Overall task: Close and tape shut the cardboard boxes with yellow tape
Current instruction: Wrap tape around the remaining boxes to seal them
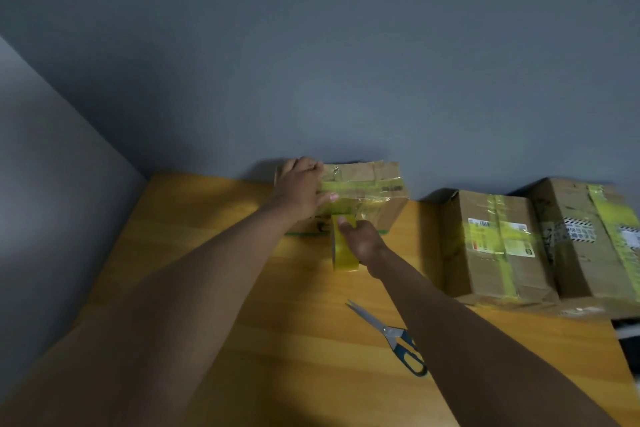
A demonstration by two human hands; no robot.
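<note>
A cardboard box [374,191] with strips of yellow tape across its top stands at the back of the wooden table, against the wall. My left hand [301,191] lies flat on the box's left part and presses on it. My right hand [360,239] grips the yellow tape roll [341,253] just in front of the box. A stretch of tape runs from the roll up onto the box.
Two taped cardboard boxes [495,246] [588,236] lie side by side at the right of the table [214,253]. Scissors [391,336] with dark handles lie near the front, right of my right forearm. Grey walls close the back and left.
</note>
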